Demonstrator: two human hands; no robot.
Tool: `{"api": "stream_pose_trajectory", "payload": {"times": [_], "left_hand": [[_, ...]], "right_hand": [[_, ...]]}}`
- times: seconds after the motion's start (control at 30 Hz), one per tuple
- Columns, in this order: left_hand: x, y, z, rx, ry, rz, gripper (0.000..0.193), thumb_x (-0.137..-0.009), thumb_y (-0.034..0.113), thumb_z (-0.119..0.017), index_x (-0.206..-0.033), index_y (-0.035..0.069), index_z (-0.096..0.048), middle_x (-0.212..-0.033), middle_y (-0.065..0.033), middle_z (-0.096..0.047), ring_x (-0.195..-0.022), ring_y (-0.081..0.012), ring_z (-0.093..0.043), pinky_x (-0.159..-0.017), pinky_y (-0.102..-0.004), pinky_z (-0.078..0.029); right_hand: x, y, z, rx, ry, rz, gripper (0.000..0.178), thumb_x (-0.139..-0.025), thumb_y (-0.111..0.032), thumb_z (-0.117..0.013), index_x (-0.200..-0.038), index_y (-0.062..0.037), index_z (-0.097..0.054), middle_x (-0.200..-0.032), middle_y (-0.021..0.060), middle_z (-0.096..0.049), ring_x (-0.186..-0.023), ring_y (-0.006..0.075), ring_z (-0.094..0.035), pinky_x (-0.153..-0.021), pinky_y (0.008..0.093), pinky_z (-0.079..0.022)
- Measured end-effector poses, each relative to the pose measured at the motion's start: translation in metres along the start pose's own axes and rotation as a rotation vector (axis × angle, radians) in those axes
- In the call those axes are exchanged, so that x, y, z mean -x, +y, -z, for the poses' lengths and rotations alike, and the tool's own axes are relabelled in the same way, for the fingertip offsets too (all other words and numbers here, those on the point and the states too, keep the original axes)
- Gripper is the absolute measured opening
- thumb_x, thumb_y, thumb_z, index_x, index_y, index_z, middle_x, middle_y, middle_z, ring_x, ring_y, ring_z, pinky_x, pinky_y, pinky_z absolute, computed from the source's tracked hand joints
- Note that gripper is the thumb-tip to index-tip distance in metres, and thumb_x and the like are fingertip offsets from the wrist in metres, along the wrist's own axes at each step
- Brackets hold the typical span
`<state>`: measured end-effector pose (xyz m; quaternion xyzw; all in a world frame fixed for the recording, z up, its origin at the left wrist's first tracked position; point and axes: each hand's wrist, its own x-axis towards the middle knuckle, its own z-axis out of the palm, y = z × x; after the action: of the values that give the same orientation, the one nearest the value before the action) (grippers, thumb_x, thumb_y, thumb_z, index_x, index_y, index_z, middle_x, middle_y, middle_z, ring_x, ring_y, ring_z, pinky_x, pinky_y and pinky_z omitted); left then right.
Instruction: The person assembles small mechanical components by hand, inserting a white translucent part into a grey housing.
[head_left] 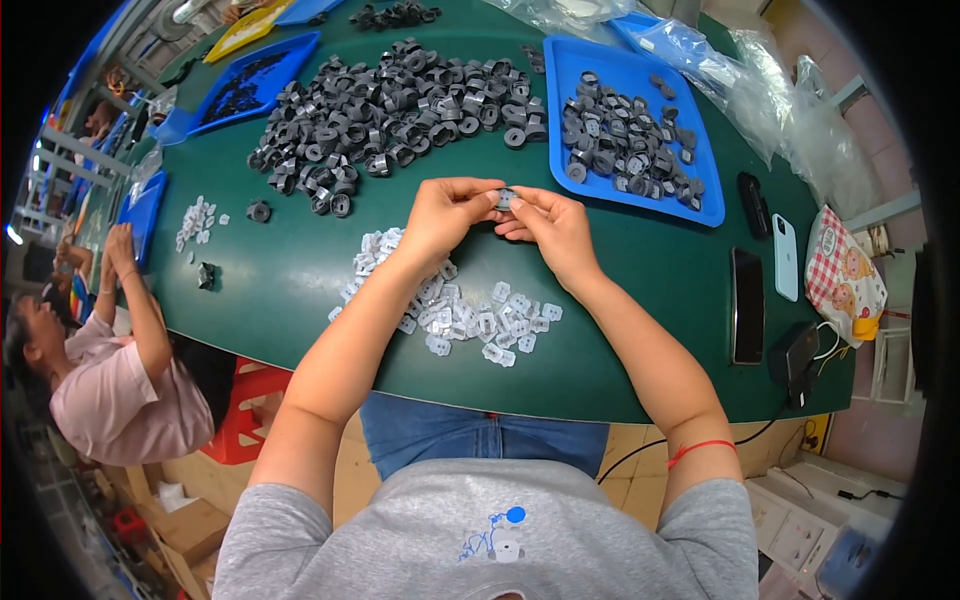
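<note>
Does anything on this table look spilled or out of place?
Nothing looks clearly damaged or spilled. Mildly odd: one dark grey ring-shaped part sits alone on the green table, apart from the large heap of similar parts, at its near left, as if strayed.

So the right end of the green table point(650, 265) has a black smartphone point(747, 305) lying near a light blue phone point(785, 258), with a chunky black power adapter point(795, 355) just below them. There's a red-and-white checked bag point(843, 265) by the edge and crumpled clear plastic bags point(812, 135) farther up. Way over left: a co-worker point(105, 405) in pale pink, a red plastic stool point(240, 415), plus a cardboard box point(195, 530) lower down.
</note>
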<state>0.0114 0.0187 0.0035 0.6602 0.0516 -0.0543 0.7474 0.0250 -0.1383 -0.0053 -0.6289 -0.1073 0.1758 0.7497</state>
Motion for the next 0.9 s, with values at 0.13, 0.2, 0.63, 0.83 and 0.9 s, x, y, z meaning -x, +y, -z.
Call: {"api": "stream_pose_trajectory", "payload": {"times": [0.13,0.2,0.63,0.83,0.9], "left_hand": [[0.000,0.004,0.003,0.015,-0.037,0.059,0.022,-0.083,0.002,-0.054,-0.103,-0.007,-0.059,-0.089,-0.0115,-0.062,-0.076,-0.0110,-0.059,-0.068,-0.0213,-0.048],[0.000,0.002,0.003,0.020,-0.040,0.030,0.023,-0.083,0.002,-0.054,-0.103,-0.006,-0.059,-0.088,-0.0105,-0.063,-0.075,-0.0110,-0.059,-0.067,-0.0215,-0.048],[0.017,0.008,-0.016,-0.165,0.038,-0.550,0.011,-0.072,-0.007,-0.061,-0.083,-0.003,-0.061,-0.086,-0.0095,-0.064,-0.080,-0.0153,-0.062,-0.073,-0.0255,-0.051],[0.019,0.016,-0.014,-0.526,0.049,-1.087,0.019,-0.062,-0.008,-0.064,-0.078,0.002,-0.060,-0.086,-0.0102,-0.064,-0.074,-0.0221,-0.063,-0.061,-0.0273,-0.050],[0.019,0.017,-0.014,-0.541,0.045,-1.120,0.021,-0.060,-0.009,-0.063,-0.077,0.002,-0.060,-0.085,-0.0103,-0.064,-0.074,-0.0215,-0.063,-0.061,-0.0274,-0.051]], "right_hand": [[0.001,0.005,0.003,-0.009,-0.004,0.036,0.036,-0.085,-0.012,-0.054,-0.113,0.0103,-0.048,-0.088,0.0146,-0.063,-0.073,0.0142,-0.062,-0.065,0.0224,-0.051],[0.001,0.005,0.003,-0.020,0.013,0.035,0.035,-0.084,-0.011,-0.055,-0.111,0.0103,-0.049,-0.088,0.0138,-0.063,-0.073,0.0142,-0.062,-0.066,0.0224,-0.051],[0.006,0.000,0.006,0.626,0.193,0.691,0.020,-0.074,0.004,-0.057,-0.094,0.0022,-0.056,-0.087,0.0114,-0.065,-0.076,0.0208,-0.064,-0.066,0.0262,-0.051],[0.004,-0.007,0.014,0.651,0.177,1.090,0.027,-0.065,0.010,-0.060,-0.086,-0.0032,-0.048,-0.094,0.0135,-0.064,-0.080,0.0250,-0.064,-0.066,0.0289,-0.051],[0.002,-0.008,0.016,0.663,0.167,1.105,0.028,-0.065,0.010,-0.060,-0.085,-0.0033,-0.048,-0.094,0.0135,-0.064,-0.079,0.0250,-0.064,-0.066,0.0291,-0.051]]}}
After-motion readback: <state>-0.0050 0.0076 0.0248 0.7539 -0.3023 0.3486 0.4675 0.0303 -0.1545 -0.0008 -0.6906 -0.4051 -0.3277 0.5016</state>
